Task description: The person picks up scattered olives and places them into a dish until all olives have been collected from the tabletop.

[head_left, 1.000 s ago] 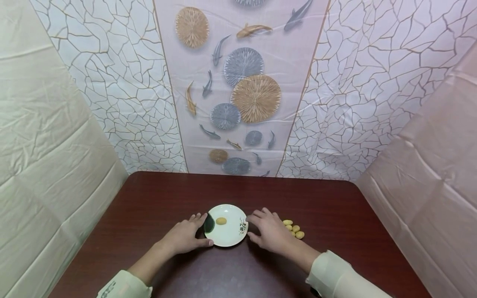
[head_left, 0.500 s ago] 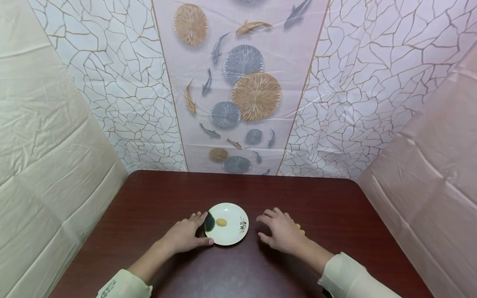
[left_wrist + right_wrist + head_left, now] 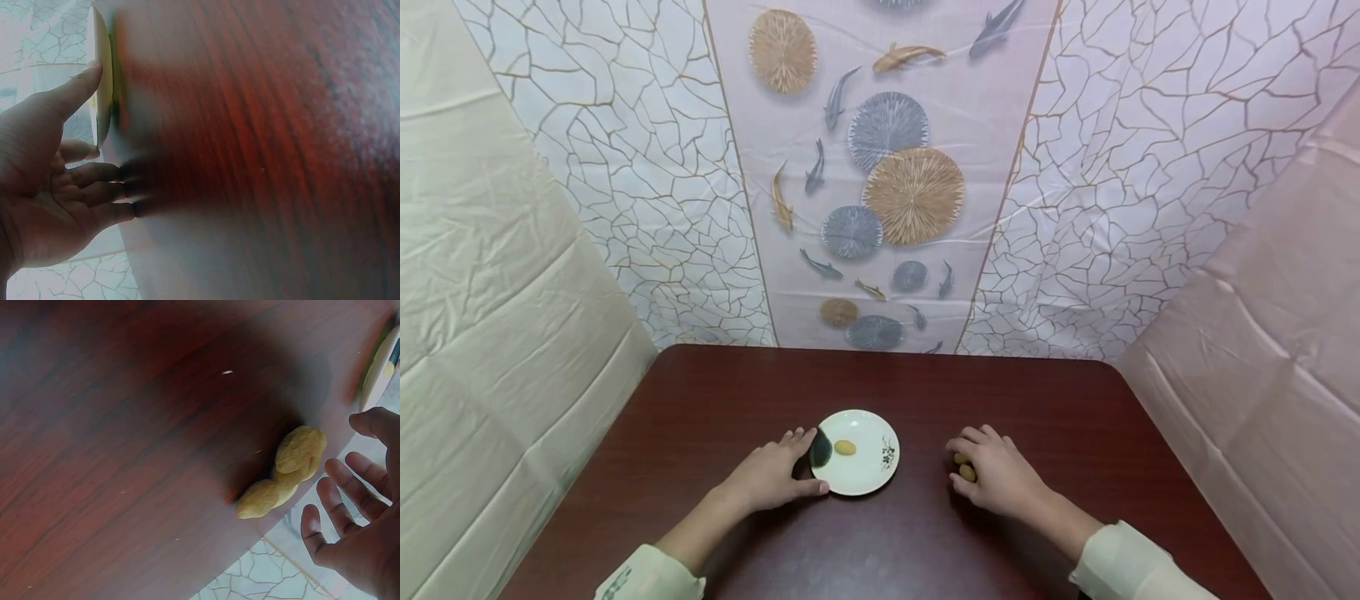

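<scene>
In the head view, my left hand (image 3: pixel 769 477) rests at the left rim of a small white plate (image 3: pixel 861 475) with a green patch and a dark printed sprig. Its thumb touches the plate's near edge, and a fingertip reaches the left edge. One yellow oval piece (image 3: pixel 846 447) lies on the plate. To the right, my right hand (image 3: pixel 997 472) arches over a cluster of tan-yellow, rough oval pieces (image 3: pixel 301 450), some of it hidden under the palm in the head view. The right wrist view shows the loosely bent fingers beside the pieces, holding none.
The dark red-brown wooden table (image 3: pixel 880 379) carries the plate and the pieces. Behind it hangs a patterned cloth (image 3: pixel 917 196) with fish and round motifs. Pale fabric (image 3: pixel 497 317) walls in the left side, and more fabric (image 3: pixel 1240 375) the right.
My right hand has moved from the plate's right rim rightward to the cluster of yellow pieces. The left hand, plate and piece on it stay in place.
</scene>
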A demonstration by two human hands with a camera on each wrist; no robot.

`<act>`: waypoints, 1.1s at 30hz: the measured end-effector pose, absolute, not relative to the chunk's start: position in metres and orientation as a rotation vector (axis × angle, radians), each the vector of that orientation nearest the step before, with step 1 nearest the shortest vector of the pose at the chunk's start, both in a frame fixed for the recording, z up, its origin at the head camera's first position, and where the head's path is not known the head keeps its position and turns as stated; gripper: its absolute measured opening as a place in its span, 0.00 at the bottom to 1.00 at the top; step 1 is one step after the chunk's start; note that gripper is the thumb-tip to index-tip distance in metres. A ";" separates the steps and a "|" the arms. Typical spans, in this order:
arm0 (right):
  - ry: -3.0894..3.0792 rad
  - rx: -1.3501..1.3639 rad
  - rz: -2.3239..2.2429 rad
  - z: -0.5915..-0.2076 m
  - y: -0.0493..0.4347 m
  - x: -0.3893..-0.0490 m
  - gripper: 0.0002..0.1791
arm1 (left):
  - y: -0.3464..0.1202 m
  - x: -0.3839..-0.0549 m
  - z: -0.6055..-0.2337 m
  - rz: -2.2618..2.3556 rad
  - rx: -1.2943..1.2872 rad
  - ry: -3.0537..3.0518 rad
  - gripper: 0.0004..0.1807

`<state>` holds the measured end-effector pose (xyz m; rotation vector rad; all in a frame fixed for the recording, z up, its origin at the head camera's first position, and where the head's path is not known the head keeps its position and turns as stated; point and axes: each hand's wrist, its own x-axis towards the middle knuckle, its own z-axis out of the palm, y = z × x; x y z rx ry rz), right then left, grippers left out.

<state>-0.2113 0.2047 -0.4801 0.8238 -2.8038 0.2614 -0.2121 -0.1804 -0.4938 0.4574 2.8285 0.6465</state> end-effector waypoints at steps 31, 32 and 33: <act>-2.782 0.881 0.244 -0.488 0.220 -0.209 0.10 | -0.180 -0.210 -0.490 0.663 0.453 2.822 0.57; -2.785 0.880 0.242 -0.488 0.219 -0.209 0.10 | -0.180 -0.210 -0.490 0.666 0.457 2.823 0.57; -2.788 0.877 0.241 -0.488 0.219 -0.209 0.10 | -0.181 -0.210 -0.490 0.668 0.459 2.822 0.57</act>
